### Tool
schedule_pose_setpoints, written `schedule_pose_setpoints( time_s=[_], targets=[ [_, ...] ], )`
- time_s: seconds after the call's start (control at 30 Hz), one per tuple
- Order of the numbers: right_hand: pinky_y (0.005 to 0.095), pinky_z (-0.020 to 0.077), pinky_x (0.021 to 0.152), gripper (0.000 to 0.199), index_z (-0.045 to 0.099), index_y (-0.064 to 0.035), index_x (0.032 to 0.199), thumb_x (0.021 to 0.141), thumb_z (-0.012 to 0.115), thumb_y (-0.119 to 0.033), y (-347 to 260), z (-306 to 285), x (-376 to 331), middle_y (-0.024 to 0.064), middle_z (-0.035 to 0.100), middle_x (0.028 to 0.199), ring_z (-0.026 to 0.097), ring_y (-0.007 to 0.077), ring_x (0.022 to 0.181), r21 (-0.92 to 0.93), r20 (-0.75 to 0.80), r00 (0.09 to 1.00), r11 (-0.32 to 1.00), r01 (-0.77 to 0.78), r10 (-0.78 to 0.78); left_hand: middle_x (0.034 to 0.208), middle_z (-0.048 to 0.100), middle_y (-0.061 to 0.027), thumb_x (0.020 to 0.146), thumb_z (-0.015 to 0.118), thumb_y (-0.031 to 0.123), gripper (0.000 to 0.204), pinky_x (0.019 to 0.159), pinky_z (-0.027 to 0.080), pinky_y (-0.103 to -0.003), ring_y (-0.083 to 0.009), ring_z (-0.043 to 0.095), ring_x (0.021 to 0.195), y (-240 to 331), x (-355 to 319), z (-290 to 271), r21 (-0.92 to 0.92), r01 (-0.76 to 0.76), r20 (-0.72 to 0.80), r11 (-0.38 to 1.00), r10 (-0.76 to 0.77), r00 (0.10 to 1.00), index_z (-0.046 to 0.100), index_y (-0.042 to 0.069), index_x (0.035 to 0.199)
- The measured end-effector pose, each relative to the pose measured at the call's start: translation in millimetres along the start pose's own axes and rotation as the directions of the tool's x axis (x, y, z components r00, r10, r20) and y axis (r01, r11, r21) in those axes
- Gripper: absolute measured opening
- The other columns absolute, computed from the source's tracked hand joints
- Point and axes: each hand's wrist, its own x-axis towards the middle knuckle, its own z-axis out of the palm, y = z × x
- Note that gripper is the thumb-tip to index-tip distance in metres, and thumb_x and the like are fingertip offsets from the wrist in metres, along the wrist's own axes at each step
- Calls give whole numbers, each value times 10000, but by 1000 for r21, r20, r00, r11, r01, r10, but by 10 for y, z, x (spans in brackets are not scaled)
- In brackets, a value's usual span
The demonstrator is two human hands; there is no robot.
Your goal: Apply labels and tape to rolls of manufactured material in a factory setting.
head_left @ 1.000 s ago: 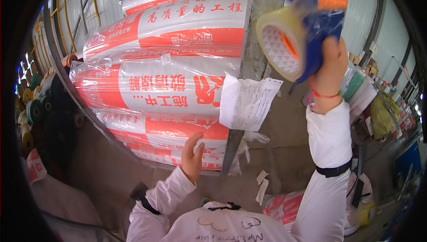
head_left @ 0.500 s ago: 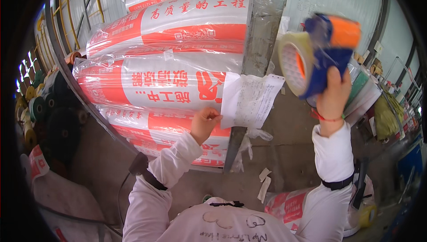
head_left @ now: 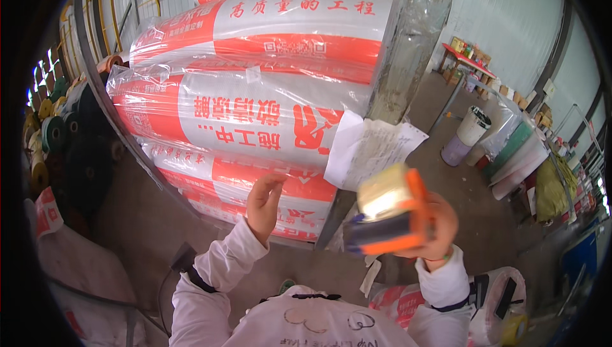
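Note:
My right hand (head_left: pixel 441 223) grips a blue and orange tape dispenser (head_left: pixel 395 238) carrying a roll of clear yellowish packing tape (head_left: pixel 384 195); motion blurs it. It is just below and right of some paper sheets (head_left: pixel 376 146). The sheets hang at the end of a plastic-wrapped red and white roll (head_left: pixel 248 114), partly over a grey metal post. My left hand (head_left: pixel 262 207) is raised before the lower wrapped rolls (head_left: pixel 255 172), left of the sheets and apart from them. Its fingers curve loosely, with nothing visible in them.
The grey metal post (head_left: pixel 417 41) stands at the right end of the stacked rolls. On the floor to the right are a paint-stained bucket (head_left: pixel 475 127) and several leaning rolls (head_left: pixel 516 149). Another wrapped roll (head_left: pixel 408 299) lies near my right side. Dark spools (head_left: pixel 54 131) line the left.
My right hand has brought the tape dispenser down and left, from beyond the post to below the sheets. My left hand has drawn away from the sheets, down and left. The view has shifted.

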Motion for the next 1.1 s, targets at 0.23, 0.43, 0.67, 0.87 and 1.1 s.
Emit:
schedule_pose_setpoints(
  time_s=[0.23, 0.43, 0.67, 0.87, 1.1],
  targets=[
    [368, 389, 500, 524, 490, -41, 679, 509, 729, -476, 449, 1231, -663, 81, 476, 596, 486, 269, 533, -263, 50, 992, 960, -96, 113, 1130, 507, -124, 888, 404, 141, 307, 928, 330, -315, -201, 460, 1062, -41, -306, 14, -125, 154, -193, 980, -176, 965, 472, -27, 1136],
    [360, 396, 507, 477, 465, -64, 623, 537, 704, -468, 218, 1123, -694, 71, 448, 565, 485, 258, 526, -227, 81, 991, 970, -82, 102, 1240, 422, -145, 902, 371, 144, 360, 991, 272, -350, -232, 385, 1163, 52, -430, -255, -205, 95, -298, 974, -154, 942, 391, -48, 1206],
    [395, 401, 564, 510, 473, -40, 644, 579, 652, -513, 724, 1553, -1287, 110, 498, 627, 510, 288, 608, -278, 407, 866, 943, -186, 291, 1165, 481, -146, 895, 371, 90, 332, 978, 294, -354, -220, 430, 1114, 353, -380, 30, -82, -33, -209, 996, 16, 978, 403, 0, 1214],
    [390, 410, 593, 532, 505, -43, 666, 574, 630, -552, 387, 1535, -1269, 94, 519, 639, 523, 283, 618, -140, 402, 909, 988, -63, 115, 1004, 497, -86, 840, 493, 181, 317, 934, 328, -431, -226, 456, 972, 1294, 30, 20, -176, -570, 25, 802, 583, 812, 443, 73, 1134],
    [368, 420, 615, 510, 531, -42, 704, 590, 629, -529, 504, 2013, -1574, 102, 563, 712, 550, 268, 700, -226, 587, 778, 968, -109, 225, 1351, 253, -116, 807, 524, 393, 571, 985, 202, -536, -323, 282, 1205, 2532, 253, 539, -206, -772, 270, 601, 793, 546, 324, 137, 1276]
  ],
)
